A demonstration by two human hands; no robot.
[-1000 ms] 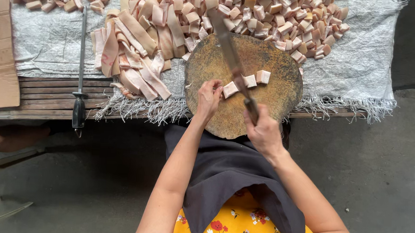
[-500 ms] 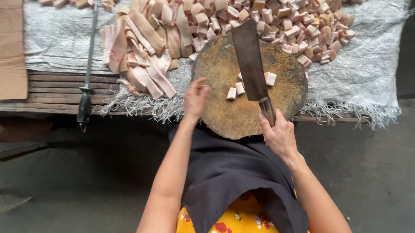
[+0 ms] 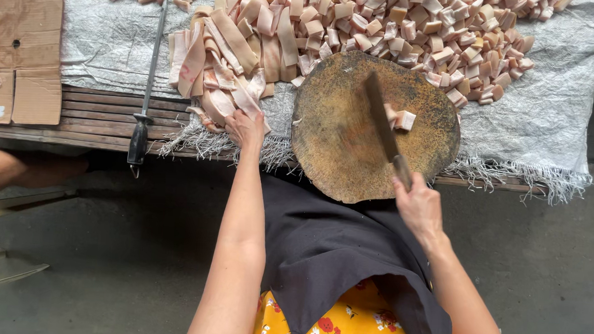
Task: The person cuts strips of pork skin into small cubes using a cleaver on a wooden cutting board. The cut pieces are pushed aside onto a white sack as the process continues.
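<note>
While most pork lies cubed [image 3: 412,31], we chop on
Right hand [image 3: 418,207] clasps the cleaver [image 3: 381,120]; left hand [image 3: 245,127] pinches an uncut strip [image 3: 229,99]

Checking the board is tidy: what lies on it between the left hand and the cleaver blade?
Nothing: in the head view the round chopping board is bare between the left hand and the cleaver.
</note>
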